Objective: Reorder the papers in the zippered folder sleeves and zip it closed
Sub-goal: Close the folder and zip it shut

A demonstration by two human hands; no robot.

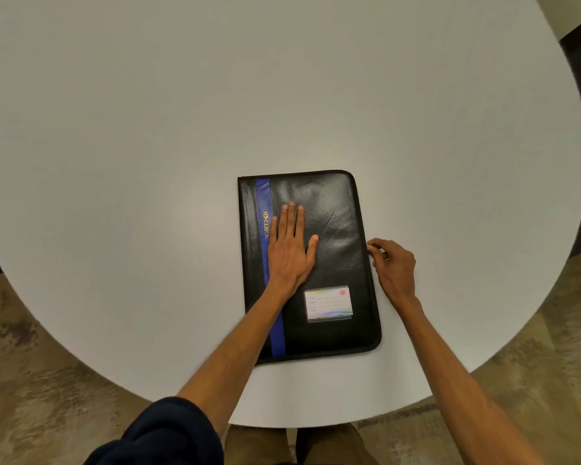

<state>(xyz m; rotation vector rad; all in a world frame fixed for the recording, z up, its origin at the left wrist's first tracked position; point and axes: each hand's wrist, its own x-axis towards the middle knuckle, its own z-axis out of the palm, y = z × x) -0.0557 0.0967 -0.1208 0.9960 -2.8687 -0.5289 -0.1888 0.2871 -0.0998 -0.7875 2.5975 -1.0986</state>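
Left hand point(291, 250) flat, fingers straight, presses folder point(336, 209) cover. Right hand point(394, 263) has fingers curled at folder right edge; cannot tell if it pinches zipper pull. Folder lies closed on table point(148, 162), near person. Cover probably soft, light, little slippery: hold down by palm, take pull by pinch.

Soft, even light from overhead, moderately bright. The white round table point(148, 146) reads as pale grey, lightest just left of the black zippered folder point(336, 209), whose creased glossy cover catches broad, dull patches of sheen. Shadows are faint and sit close under the forearms. Wide-angle distortion bows the table's rim and stretches the corners. The mottled floor point(31, 364) and dark sleeve point(168, 437) at the bottom edge look soft; print on the folder's label card point(328, 303) is too blurred to read.
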